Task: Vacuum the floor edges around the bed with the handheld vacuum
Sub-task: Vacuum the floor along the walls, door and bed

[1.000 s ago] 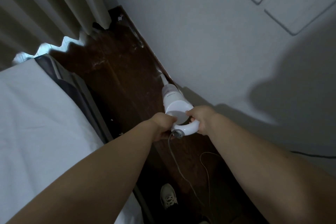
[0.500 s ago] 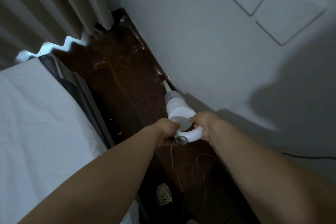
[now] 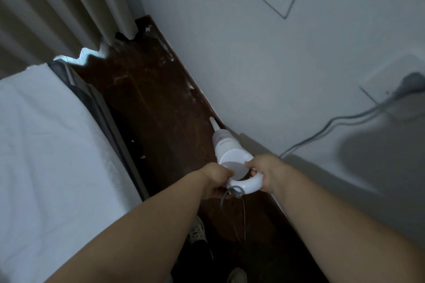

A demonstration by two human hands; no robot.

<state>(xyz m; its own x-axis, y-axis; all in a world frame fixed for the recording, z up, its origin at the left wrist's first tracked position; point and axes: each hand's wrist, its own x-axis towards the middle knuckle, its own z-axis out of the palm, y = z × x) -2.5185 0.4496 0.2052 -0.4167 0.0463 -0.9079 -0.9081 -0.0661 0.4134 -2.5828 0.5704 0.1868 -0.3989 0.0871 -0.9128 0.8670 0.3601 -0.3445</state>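
A smooth white plastic handheld vacuum [image 3: 227, 148] sits just below centre, its narrow tapered nozzle pointing toward 11 o'clock, tip at the seam where the dark, glossy wooden floor [image 3: 147, 98] meets the pale wall [image 3: 241, 52]. Both bare hands hold its curved loop handle: the left hand [image 3: 215, 182] with fingers wrapped at the 8 o'clock end, the right hand [image 3: 264, 173] with fingers curled round the 4 o'clock side. A thin grey cord [image 3: 243, 216] hangs from the handle. The bed [image 3: 46, 156], covered in a wrinkled white sheet, fills 9 o'clock. Pleated beige curtains [image 3: 57, 6] hang at 11 o'clock.
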